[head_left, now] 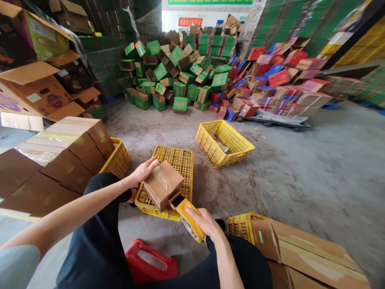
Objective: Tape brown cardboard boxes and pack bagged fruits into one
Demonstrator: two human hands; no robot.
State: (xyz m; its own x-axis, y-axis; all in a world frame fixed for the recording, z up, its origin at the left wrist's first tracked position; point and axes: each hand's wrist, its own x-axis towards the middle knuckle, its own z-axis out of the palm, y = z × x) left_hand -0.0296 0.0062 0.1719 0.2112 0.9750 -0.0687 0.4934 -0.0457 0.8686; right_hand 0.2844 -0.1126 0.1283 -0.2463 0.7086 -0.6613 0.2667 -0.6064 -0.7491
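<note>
The left hand (144,170) lies with fingers nearly straight along the far left edge of a brown cardboard box (164,182); whether it grips or only steadies, I cannot tell. The right hand (207,224) is wrapped around a yellow tape dispenser (189,214), whose front end meets the right side of the box. Shiny clear tape (164,179) runs across the box top. The box sits over a yellow crate (182,158) with its grid facing up — between the person's knees, on the concrete floor (285,172).

Below the hands is a red plastic stool (168,268), partly hidden by a leg. Taped boxes (75,150) are stacked at the left, and more taped boxes (313,251) lie at the lower right beside another yellow crate (240,225). Ahead stands an open yellow basket (207,146) with scraps inside; beyond it, heaped green boxes (179,103) meet a pile of red and blue boxes (278,78).
</note>
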